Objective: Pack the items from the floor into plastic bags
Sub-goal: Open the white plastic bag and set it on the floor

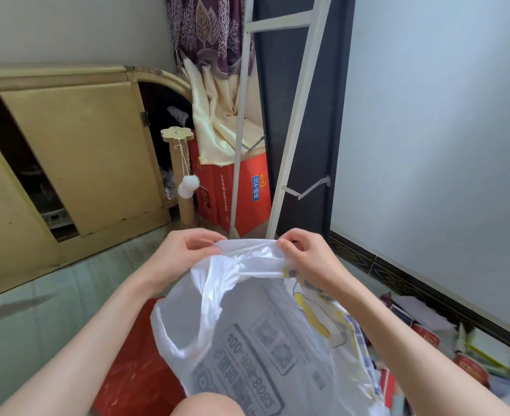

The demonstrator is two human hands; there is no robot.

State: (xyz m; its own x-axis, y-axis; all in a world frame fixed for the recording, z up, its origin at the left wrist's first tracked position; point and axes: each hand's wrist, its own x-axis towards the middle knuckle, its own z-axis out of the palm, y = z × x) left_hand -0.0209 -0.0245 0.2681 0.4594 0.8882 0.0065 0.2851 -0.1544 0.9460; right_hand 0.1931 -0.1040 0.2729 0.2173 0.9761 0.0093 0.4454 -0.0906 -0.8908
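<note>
A white plastic bag (247,334) with grey print and a yellow drawing hangs in front of me. My left hand (184,253) pinches the bag's top edge at the left. My right hand (308,253) pinches the same edge at the right, and the plastic is stretched between them. Under the white bag a red plastic bag (130,373) lies on the floor. Several small items (446,346), red packets and papers among them, lie on the floor at the lower right along the wall.
A yellow cabinet (76,151) stands at the left. A cat scratching post (184,181) and an orange carton (247,190) stand behind the hands, with a white metal frame (289,145) beside them. My knee (208,405) shows at the bottom.
</note>
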